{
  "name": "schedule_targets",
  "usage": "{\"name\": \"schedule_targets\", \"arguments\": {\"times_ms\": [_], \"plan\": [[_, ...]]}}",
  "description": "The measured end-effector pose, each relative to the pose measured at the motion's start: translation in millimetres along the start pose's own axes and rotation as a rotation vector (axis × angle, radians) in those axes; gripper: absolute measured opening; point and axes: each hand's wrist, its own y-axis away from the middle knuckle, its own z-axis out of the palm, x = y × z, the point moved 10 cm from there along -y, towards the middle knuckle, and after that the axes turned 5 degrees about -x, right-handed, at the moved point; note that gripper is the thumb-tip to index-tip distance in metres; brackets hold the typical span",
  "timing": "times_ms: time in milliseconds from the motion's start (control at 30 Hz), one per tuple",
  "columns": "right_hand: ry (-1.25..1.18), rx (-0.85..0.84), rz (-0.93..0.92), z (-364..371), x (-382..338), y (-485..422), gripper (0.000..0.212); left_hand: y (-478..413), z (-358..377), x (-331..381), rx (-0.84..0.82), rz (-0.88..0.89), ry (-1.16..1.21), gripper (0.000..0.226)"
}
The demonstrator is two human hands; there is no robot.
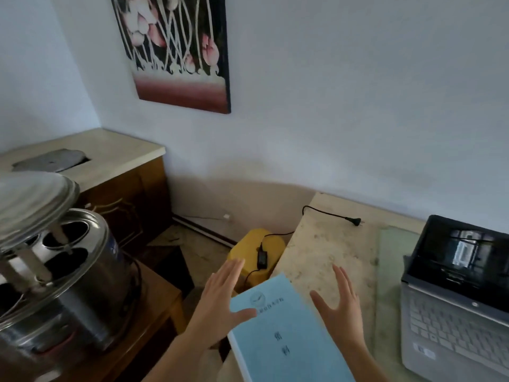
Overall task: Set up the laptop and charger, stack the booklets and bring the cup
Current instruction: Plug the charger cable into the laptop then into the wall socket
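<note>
Bottom centre: blue booklets point(281, 334) lying on marble table point(325, 244)
Left hand point(217, 301): fingers spread, thumb over the cover
Right hand point(340, 307): fingers spread, just beside booklets
Lower right: laptop point(454, 312), lid up

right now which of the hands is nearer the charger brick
The left hand, left of the blue booklet: its fingertips are at the yellow stool where the charger brick sits. The right hand is over the table.

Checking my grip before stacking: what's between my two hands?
The blue booklet, seen in the head view, lies between the left hand and the right hand.
</note>
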Motion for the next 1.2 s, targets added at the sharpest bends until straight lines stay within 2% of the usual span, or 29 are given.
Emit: {"name": "schedule_targets", "arguments": {"times_ms": [167,333,533,633,767,867,1000,1067,1200], "plan": [[0.006,0.053,0.150,17.8,31.2,-46.9,0.086,-81.4,6.2,-1.9,-0.157,0.103,-0.020,0.094],[0.014,0.134,0.205,6.1,35.8,-88.3,0.086,-161.9,7.8,5.0,-0.172,0.186,-0.073,0.096],[-0.028,0.260,0.256,-14.7,52.1,-108.9,0.088,-248.2,75.0,45.8,-0.383,0.299,-0.103,0.100],[0.027,0.294,0.280,-18.0,67.4,-125.1,0.089,-291.4,117.6,59.1,-0.501,0.363,-0.118,0.102],[0.107,0.321,0.381,-20.7,90.7,-149.5,0.090,-365.7,163.8,77.8,-0.569,0.494,-0.140,0.104],[0.131,0.370,0.457,-18.4,107.0,-156.2,0.090,-423.7,198.3,94.8,-0.585,0.530,-0.096,0.096],[0.113,0.396,0.574,-4.8,124.2,-160.1,0.088,-485.1,237.8,111.2,-0.602,0.452,0.007,0.080],[0.101,0.425,0.601,1.3,129.7,-166.8,0.088,-510.2,255.2,124.0,-0.601,0.466,0.014,0.071],[0.073,0.518,0.649,10.1,134.7,-172.1,0.087,-539.5,277.4,148.3,-0.530,0.530,0.017,0.054]]}}
